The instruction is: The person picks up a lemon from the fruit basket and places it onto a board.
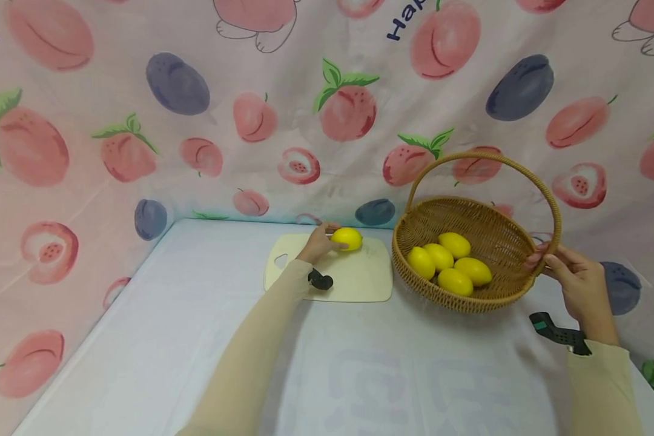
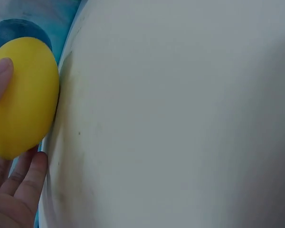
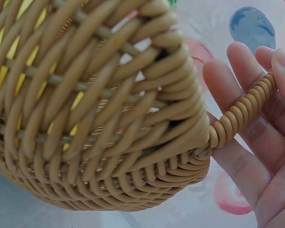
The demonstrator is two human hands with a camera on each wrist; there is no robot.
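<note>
Left of the brown wicker basket (image 1: 479, 224), my left grip (image 1: 317, 244) pinches an oval yellow lemon (image 1: 350, 238), partly hidden; my right grip (image 1: 580, 281) clasps and partly hides the basket's arched handle (image 1: 479, 155).

The cutting board (image 1: 354, 278) lies on the table (image 1: 169, 315) at the frame's centre; one lemon (image 1: 349, 238), in the left hand (image 1: 317, 243), is at its upper edge. The basket (image 1: 504, 257), containing five lemons (image 1: 440, 257), is right of the board. The cloth (image 1: 289, 72) is behind.

A pale pink, fruit-printed backdrop (image 1: 289, 85) — slightly creased — rises behind a white table (image 1: 185, 303).
</note>
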